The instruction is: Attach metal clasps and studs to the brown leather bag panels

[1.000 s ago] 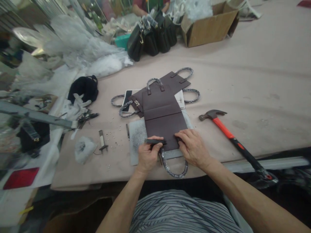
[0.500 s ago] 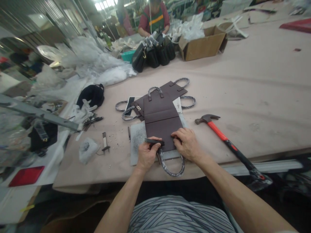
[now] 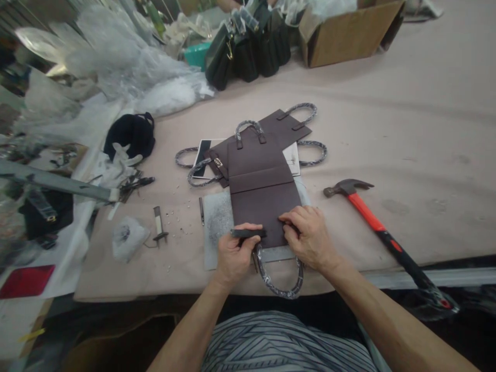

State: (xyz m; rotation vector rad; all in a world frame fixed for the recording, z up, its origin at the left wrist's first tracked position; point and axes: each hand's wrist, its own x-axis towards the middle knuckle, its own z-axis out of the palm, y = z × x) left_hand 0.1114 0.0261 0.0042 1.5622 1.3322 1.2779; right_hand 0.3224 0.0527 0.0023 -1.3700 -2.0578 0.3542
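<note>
A dark brown leather bag panel (image 3: 260,191) lies unfolded on a grey work mat (image 3: 217,227), its wrapped handle (image 3: 279,281) hanging over the table's front edge. My left hand (image 3: 233,257) is closed round a narrow dark strip (image 3: 248,233) at the panel's near left corner. My right hand (image 3: 308,236) presses with bent fingers on the panel's near right corner, pinching something I cannot make out. More brown panels with wrapped handles (image 3: 289,124) are stacked behind it.
A red-handled hammer (image 3: 372,217) lies to the right. A small punch tool (image 3: 158,227), a thin awl (image 3: 201,211) and scattered rivets sit left of the mat. Black finished bags (image 3: 244,49), a cardboard box (image 3: 349,33) and plastic wrapping (image 3: 127,67) fill the back.
Both hands stay on the panel's near edge with hardly any shift. The camera tipped up half a second ago and has dropped down again.
</note>
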